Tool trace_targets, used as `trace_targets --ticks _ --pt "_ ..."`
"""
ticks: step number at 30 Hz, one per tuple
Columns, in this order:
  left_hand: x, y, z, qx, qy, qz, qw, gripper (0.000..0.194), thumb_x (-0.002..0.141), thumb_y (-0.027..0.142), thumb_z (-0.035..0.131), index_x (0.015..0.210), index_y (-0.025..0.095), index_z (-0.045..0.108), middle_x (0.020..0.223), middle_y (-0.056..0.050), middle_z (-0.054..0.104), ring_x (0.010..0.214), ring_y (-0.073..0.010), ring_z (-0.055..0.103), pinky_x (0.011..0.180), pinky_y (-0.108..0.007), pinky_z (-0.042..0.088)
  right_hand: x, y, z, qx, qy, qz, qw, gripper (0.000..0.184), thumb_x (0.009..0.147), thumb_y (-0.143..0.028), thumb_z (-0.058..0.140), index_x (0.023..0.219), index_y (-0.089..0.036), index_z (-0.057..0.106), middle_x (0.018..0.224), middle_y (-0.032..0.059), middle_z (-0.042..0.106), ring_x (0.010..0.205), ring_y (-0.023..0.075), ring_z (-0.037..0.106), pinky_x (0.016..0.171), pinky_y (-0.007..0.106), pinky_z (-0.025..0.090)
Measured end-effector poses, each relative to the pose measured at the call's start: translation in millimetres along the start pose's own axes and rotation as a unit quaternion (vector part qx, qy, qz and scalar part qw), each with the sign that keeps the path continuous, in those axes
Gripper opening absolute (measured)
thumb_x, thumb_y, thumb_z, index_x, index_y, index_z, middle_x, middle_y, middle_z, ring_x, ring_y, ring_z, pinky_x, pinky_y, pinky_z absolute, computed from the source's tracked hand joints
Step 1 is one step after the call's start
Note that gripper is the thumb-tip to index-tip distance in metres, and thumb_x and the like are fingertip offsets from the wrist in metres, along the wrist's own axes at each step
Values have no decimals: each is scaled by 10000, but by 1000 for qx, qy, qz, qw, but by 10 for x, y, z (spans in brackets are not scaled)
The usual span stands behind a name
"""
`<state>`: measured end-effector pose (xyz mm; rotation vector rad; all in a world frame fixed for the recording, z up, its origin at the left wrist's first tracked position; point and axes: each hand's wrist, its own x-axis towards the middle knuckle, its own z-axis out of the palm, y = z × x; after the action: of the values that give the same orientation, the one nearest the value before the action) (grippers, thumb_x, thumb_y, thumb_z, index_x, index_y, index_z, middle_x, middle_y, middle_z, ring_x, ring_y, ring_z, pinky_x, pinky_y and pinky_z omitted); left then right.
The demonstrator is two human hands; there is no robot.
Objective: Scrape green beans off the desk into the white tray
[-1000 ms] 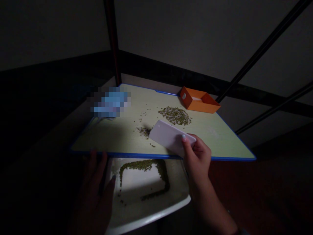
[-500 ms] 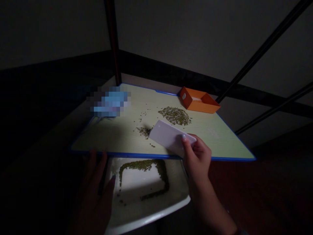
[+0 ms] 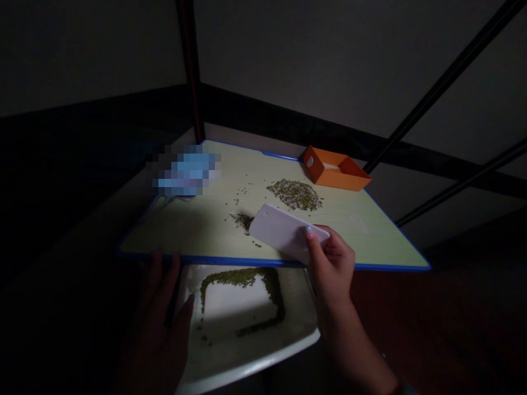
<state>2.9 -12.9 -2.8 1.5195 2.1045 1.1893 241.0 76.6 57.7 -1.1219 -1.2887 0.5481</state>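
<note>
My right hand (image 3: 331,260) grips a white flat plastic scraper (image 3: 284,231) by its right end, thumb on top, above the board's near part. The scraper's left end lies against a small clump of dark grains (image 3: 242,220). Behind it is a larger spread pile of greenish grains (image 3: 294,194). My left hand (image 3: 164,323) is dim, its fingers apart, beside the left side of a white tray (image 3: 251,370). Its thumb lies at the tray's rim. Along the tray's inner edges run green grains (image 3: 239,277).
The pale board (image 3: 214,241) has a blue edge and overhangs the tray. At its back right corner sits an orange open box (image 3: 340,175). A pixelated blue thing (image 3: 187,173) lies at the left. Dark-framed panels (image 3: 288,66) stand behind.
The scraper and my right hand have shifted very slightly left and down. The left hand, tray and main pile look the same.
</note>
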Motion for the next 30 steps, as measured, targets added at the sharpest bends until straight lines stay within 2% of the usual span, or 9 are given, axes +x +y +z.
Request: trace_targets --ticks 9,12,15,20,30 --pt "6 -88 -10 20 -13 8 1000 617 852 468 498 1425 514 274 1653 141 120 1510 -247 170 1205 -545 217 26 8 33 2 -31 -8 999 194 851 -362 671 776 -186 708 655 -21 651 586 114 531 542 220 381" --pt "4 -57 -26 10 -12 4 1000 603 854 467 497 1411 543 277 1647 162 119 1511 -235 171 1207 -543 212 41 0 42 3 -52 -12 999 192 853 -358 658 785 -184 703 679 -10 665 610 126 549 557 230 400" --pt "3 22 -29 -5 -4 -16 1000 581 854 486 489 1410 505 320 1647 138 144 1509 -233 182 1212 -540 193 48 -15 41 -1 -66 -20 998 202 864 -356 633 772 -184 684 676 -9 655 621 131 548 565 236 406" --pt "11 96 -10 -19 7 -24 1000 577 842 503 489 1405 448 378 1643 98 196 1501 -253 192 1207 -538 204 58 -32 35 -2 -64 -24 998 214 865 -354 624 733 -188 647 638 -23 603 596 121 511 543 230 382" --pt "16 -22 -4 5 -7 -3 1000 606 849 453 504 1427 455 324 1653 95 154 1506 -258 188 1210 -541 196 65 -15 -21 15 -58 7 998 268 855 -405 643 704 -184 635 614 -31 549 570 111 467 510 221 342"
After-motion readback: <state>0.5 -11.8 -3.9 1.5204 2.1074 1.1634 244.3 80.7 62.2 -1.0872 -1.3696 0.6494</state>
